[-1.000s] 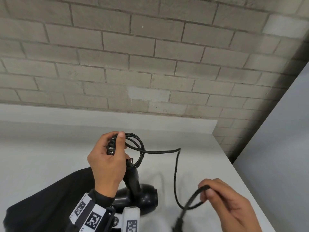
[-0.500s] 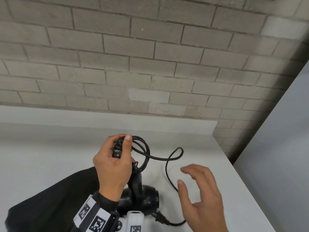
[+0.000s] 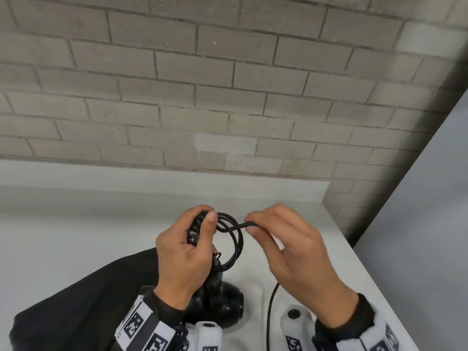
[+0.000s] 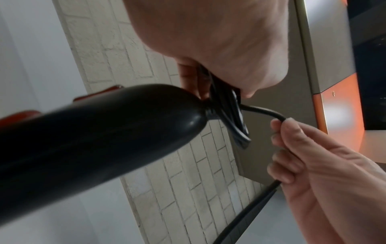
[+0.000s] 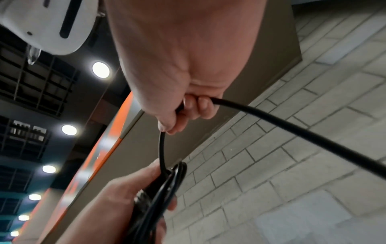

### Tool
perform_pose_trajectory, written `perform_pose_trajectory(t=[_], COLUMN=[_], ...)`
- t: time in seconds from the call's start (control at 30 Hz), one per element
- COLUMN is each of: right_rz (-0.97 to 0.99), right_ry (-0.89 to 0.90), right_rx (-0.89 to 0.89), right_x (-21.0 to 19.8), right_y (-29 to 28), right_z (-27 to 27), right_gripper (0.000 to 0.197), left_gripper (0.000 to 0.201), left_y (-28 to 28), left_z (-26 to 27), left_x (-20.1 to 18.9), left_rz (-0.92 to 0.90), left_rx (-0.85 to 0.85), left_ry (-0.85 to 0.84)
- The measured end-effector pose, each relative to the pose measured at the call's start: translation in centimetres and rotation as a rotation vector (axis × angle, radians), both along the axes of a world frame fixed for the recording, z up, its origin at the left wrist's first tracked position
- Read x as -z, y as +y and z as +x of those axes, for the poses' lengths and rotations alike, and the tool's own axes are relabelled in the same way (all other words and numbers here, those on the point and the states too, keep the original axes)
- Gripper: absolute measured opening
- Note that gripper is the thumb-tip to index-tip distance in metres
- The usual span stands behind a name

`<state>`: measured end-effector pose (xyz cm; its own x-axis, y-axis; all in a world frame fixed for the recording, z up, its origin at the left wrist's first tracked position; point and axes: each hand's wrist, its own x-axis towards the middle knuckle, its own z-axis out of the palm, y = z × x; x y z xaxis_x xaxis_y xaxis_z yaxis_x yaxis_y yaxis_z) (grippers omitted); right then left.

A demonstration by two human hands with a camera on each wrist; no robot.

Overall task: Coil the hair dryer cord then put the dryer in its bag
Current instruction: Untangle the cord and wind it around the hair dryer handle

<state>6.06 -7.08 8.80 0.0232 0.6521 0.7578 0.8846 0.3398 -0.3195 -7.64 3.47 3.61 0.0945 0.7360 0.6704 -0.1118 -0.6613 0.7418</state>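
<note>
My left hand (image 3: 184,252) clamps the coil (image 3: 231,239); my right hand (image 3: 291,252) pinches the loose cord (image 3: 270,312). I'd worry a hard tug could spring the loops free.

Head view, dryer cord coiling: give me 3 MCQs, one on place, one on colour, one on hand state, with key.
1. Where is the hair dryer?
A. on the white counter
B. hung on the brick wall
C. inside the bag

2. What colour is the cord?
A. white
B. orange
C. black

3. What is the right hand doing?
A. resting flat on the counter
B. pinching a run of cord
C. gripping the dryer's barrel

Key: 1 A, its body sits on the counter below the left hand; 2 C, the loops are black; 3 B, its fingertips close on the cord beside the coil.
</note>
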Motion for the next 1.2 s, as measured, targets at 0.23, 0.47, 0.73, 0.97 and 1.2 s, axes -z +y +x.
perform_pose_trajectory(t=[0.23,0.47,0.73,0.97,1.2], right_rz=[-0.051,-0.164,-0.327,-0.277,-0.348], right_ry=[0.208,0.553,1.048,1.129,1.038], right_rx=[-0.099,-0.142,-0.190,-0.251,-0.362], right_x=[-3.0,-2.1,1.7,4.9,6.2], right_y=[1.6,2.9,3.5,1.9,0.8], right_z=[-0.3,-0.7,-1.6,-3.0,-3.5], right_gripper=[0.007,0.008,0.008,0.035,0.025], left_gripper=[0.034,0.031,0.031,0.031,0.029], left_y=[-0.3,-0.1,-0.3,-0.4,-0.2], left_z=[-0.3,-0.8,-0.7,-0.5,-0.5], left_x=[0.2,-0.2,0.2,0.4,0.4], left_rz=[0.141,0.283,0.316,0.218,0.089], left_rx=[0.139,0.160,0.160,0.057,0.024], left_ry=[0.045,0.075,0.030,-0.001,0.023])
